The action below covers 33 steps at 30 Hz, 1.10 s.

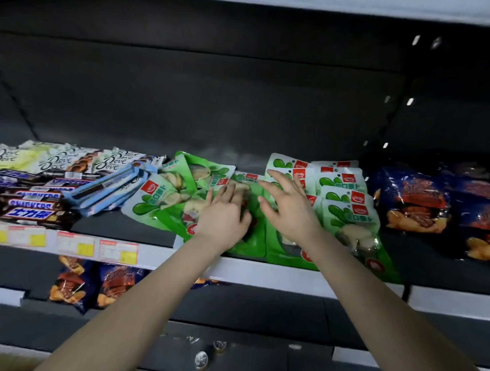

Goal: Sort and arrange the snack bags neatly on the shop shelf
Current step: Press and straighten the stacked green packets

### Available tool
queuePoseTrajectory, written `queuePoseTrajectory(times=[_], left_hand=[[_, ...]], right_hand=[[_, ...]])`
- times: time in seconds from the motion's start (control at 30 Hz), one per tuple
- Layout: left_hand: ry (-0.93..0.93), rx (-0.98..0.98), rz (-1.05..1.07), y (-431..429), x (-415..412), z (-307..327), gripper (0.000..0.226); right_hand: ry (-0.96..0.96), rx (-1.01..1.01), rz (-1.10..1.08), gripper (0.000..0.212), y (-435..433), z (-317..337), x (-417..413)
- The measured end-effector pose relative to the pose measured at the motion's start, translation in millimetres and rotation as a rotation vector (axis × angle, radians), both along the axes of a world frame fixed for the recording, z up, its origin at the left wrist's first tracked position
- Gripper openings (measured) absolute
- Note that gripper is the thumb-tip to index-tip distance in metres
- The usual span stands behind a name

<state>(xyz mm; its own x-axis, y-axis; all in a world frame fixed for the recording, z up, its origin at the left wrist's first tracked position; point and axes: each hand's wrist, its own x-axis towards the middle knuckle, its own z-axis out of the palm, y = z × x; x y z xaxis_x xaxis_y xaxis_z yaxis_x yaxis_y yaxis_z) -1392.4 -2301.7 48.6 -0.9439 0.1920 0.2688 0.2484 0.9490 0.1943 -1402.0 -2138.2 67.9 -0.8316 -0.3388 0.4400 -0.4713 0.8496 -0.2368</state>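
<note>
Dark shop shelf [158, 256], task partly done: sorted snack bags [346, 197] lie in overlapped rows at right; jumbled snack bags [165, 193] at centre-left await arranging. Left hand [223, 212] rests flat on the heap, grasping nothing; right hand [287, 209] hovers beside it, fingers spread, empty.

Before you runs a flat dark grey shelf [131, 228] with a white front rail [158, 256] that carries red-and-yellow price labels [118, 251]. At its far left, towards the back, lie white-wrapped Dove chocolate bars [58, 162]. Just in front of them, dark brown Snickers bars [29, 205] are stacked flat. Beside those, light blue wrapped bars [110, 189] lie slanted. In the middle you have green-and-white plastic snack bags [165, 199] heaped loosely at odd angles. To the right of the heap, matching green bags [343, 194] lie in overlapping rows, the nearest overhanging the rail. Further right lie dark blue plastic snack bags [415, 202] with orange print.
</note>
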Motion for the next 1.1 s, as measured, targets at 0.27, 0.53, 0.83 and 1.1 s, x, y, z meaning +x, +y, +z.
queuePoseTrajectory(times=[0.27, 0.53, 0.83, 1.1], left_hand=[[-0.223, -0.114, -0.035, -32, 13, -18, 0.092], [-0.176, -0.109, -0.038, -42, 5, -18, 0.072], [-0.083, -0.130, -0.007, -74, -2, -14, 0.059], [-0.062, -0.095, -0.016, -83, -1, -10, 0.054]], right_hand=[[-0.046, 0.064, 0.064, 0.042, -38, -9, -6], [-0.222, 0.271, 0.051, 0.048, -46, -18, -1], [-0.218, 0.337, 0.000, 0.052, -80, -29, 1], [-0.187, 0.352, 0.005, 0.047, -85, -27, -6]])
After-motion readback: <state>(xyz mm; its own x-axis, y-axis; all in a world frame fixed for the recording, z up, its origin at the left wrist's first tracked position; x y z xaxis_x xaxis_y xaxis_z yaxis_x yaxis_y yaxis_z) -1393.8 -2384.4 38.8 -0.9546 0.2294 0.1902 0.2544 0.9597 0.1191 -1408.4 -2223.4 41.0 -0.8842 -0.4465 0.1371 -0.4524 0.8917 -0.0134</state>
